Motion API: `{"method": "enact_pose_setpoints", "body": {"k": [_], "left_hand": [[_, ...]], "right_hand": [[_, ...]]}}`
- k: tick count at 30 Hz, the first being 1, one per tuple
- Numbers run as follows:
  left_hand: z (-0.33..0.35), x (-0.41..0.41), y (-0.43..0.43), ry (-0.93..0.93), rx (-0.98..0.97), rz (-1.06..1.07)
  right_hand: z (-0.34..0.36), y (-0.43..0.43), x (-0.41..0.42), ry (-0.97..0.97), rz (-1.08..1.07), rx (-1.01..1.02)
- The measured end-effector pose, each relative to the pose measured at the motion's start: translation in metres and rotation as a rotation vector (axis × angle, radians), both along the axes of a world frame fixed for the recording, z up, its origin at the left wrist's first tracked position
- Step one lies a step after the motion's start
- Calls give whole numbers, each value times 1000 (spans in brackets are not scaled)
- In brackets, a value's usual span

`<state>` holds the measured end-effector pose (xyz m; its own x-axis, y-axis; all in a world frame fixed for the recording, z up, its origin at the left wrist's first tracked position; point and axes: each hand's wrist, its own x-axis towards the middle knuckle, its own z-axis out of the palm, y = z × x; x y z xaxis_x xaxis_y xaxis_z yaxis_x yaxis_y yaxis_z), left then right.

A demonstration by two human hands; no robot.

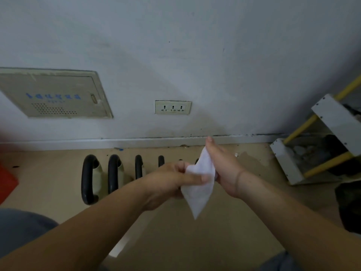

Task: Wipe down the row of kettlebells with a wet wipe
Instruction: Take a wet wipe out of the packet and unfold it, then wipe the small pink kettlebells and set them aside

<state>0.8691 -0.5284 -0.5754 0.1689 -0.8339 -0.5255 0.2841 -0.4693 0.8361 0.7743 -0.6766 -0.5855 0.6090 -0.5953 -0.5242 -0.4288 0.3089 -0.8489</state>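
A row of kettlebells with black handles (88, 178) stands on the beige floor below the wall. The right end of the row is hidden behind my hands. A white wet wipe (199, 184) hangs in front of me, above the row. My left hand (170, 180) pinches its lower left part between thumb and fingers. My right hand (222, 167) holds its upper right edge, thumb pointing up.
A wall socket (172, 107) and a beige access panel (54, 94) sit on the wall. A white and yellow rack (320, 141) stands at the right, a red object (6, 180) at the left edge, a dark object (349, 204) at the lower right.
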Motion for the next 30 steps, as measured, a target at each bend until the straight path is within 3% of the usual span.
{"method": "enact_pose_setpoints", "body": {"k": [4,7,10,14,19,22,26,30], "left_hand": [[7,7,-3,213,-117,148],[12,12,0,163,-87,156],[10,13,6,127,10,28],[8,12,9,132,152,-21],[-9,14,2,107,224,244],[-22,10,-3,6,251,292],[-49,12,-9,-161,309,291],[-76,26,-18,-160,338,353]], "right_hand": [[1,2,-1,-114,199,109],[6,-3,-7,-230,222,224],[8,-9,-13,-246,274,252],[7,-1,-15,-93,269,131],[-22,-1,-46,379,127,-219],[-23,-8,-60,557,194,-292],[-36,-14,-35,540,147,-250],[-102,-21,-12,515,112,-256]]}}
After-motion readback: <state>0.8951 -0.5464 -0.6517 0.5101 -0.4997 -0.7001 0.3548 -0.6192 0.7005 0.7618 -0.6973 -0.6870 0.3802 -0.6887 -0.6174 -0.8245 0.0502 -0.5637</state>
